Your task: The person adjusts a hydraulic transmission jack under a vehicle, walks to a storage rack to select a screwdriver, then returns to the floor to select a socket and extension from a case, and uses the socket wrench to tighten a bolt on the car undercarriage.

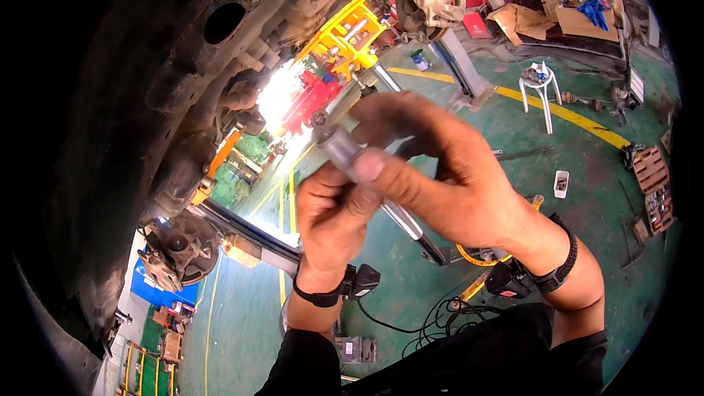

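Both my hands are raised together under the vehicle's dark underside. My right hand (455, 183) is closed, its thumb pressed against a silvery metal socket (339, 148); its index finger is smeared by motion. Just below the socket, my left hand (334, 213) is closed with curled fingers. From between the hands a chrome wrench handle (403, 221) with a dark end slants down to the right. My fingers hide its upper end, so how it meets the socket cannot be seen. A small dark round part (319, 117) shows just past the socket's end, slightly blurred.
The vehicle underside (183, 59) fills the upper left, with a wheel hub (180, 244) below it. A yellow jack frame (350, 37) stands ahead. Black cables (447, 323) lie on the green floor near me. A white stool (541, 82) and a small white container (561, 184) stand right.
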Demonstrator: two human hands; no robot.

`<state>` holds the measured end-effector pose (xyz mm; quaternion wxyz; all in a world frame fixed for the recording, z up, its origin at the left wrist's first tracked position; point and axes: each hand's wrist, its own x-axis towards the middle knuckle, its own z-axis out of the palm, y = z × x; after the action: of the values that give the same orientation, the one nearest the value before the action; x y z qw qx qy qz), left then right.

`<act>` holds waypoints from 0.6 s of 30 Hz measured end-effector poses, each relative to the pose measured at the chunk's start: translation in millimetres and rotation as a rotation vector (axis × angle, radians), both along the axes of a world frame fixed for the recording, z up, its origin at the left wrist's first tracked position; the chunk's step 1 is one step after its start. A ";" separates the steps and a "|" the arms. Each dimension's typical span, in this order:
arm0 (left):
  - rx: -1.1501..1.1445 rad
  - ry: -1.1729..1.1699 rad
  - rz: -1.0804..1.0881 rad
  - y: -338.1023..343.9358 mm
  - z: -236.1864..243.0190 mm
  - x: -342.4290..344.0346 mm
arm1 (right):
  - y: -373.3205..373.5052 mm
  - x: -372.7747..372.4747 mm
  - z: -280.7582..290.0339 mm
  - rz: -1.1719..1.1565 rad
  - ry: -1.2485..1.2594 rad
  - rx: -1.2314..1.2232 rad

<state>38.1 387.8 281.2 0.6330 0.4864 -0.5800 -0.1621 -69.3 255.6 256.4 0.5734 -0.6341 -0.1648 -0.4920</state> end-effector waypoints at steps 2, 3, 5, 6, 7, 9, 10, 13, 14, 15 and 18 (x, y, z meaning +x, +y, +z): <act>-0.002 -0.093 0.022 -3.0 -7.5 -4.0 | 3.0 0.2 4.7 0.063 0.079 -0.032; 0.007 -0.082 0.033 -0.5 -13.7 -2.4 | 4.3 -0.1 5.6 0.079 0.109 -0.038; 0.028 -0.058 0.049 4.5 -27.2 0.4 | 6.8 4.3 -4.9 0.065 0.074 -0.028; 0.039 -0.045 0.054 5.2 -33.8 -0.3 | 8.4 6.2 -10.4 0.059 0.055 -0.022; 0.050 -0.031 0.059 5.7 -39.9 -0.1 | 10.3 6.4 -13.8 0.061 0.047 0.028; 0.056 0.018 0.051 9.3 -54.1 6.5 | 11.2 14.7 -23.8 0.041 0.067 0.015; 0.059 0.043 0.047 11.5 -59.2 8.1 | 11.6 17.9 -26.8 0.032 0.077 0.009; 0.073 0.164 0.029 12.8 -68.9 10.3 | 11.4 23.1 -28.6 0.028 0.123 -0.003; 0.076 0.197 0.036 15.5 -73.3 13.0 | 12.1 27.1 -30.3 0.035 0.118 -0.004; 0.079 0.178 0.008 17.5 -77.0 16.7 | 12.0 27.7 -30.6 0.066 0.140 0.006; 0.052 0.158 0.049 14.2 -88.5 14.0 | 8.9 34.2 -40.0 0.112 0.153 0.029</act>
<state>52.0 402.0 192.7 0.6676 0.5026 -0.5119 -0.1992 -35.1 264.5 216.4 0.6200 -0.6511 -0.1484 -0.4119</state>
